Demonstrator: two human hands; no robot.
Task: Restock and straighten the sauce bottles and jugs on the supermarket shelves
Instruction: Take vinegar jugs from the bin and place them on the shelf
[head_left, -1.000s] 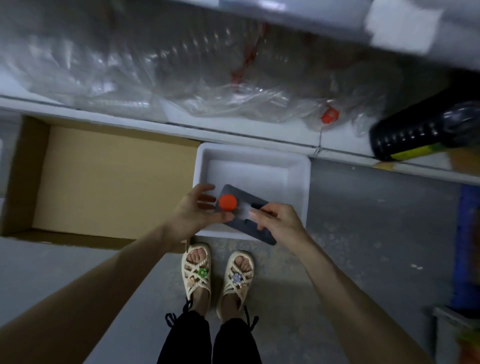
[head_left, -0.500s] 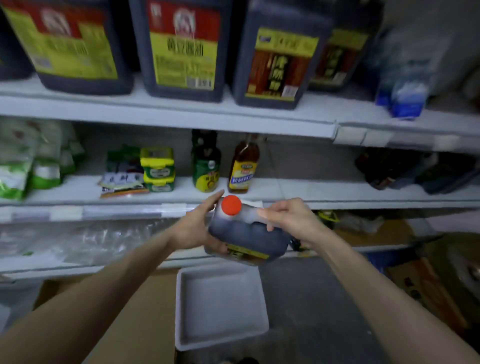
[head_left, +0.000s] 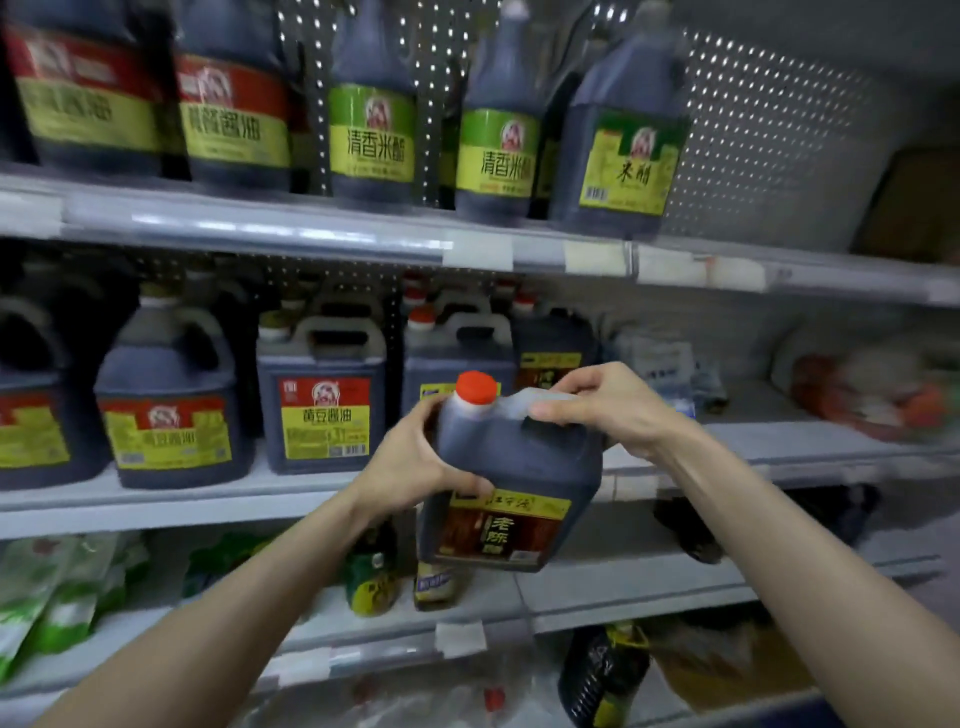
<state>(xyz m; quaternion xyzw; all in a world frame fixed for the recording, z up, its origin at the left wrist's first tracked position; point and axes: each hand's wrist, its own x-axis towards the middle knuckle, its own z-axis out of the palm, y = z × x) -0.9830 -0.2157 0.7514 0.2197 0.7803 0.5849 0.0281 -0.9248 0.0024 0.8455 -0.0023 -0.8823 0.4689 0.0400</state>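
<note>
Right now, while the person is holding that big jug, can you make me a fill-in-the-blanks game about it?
1. The jug is held by ____ hands.
2. The right hand curls its fingers round the jug's ____.
3. The left hand holds the jug's side, below its red ____.
4. The green-labelled bottles stand on the ____ shelf in view.

Missing words: two; handle; cap; top.
</note>
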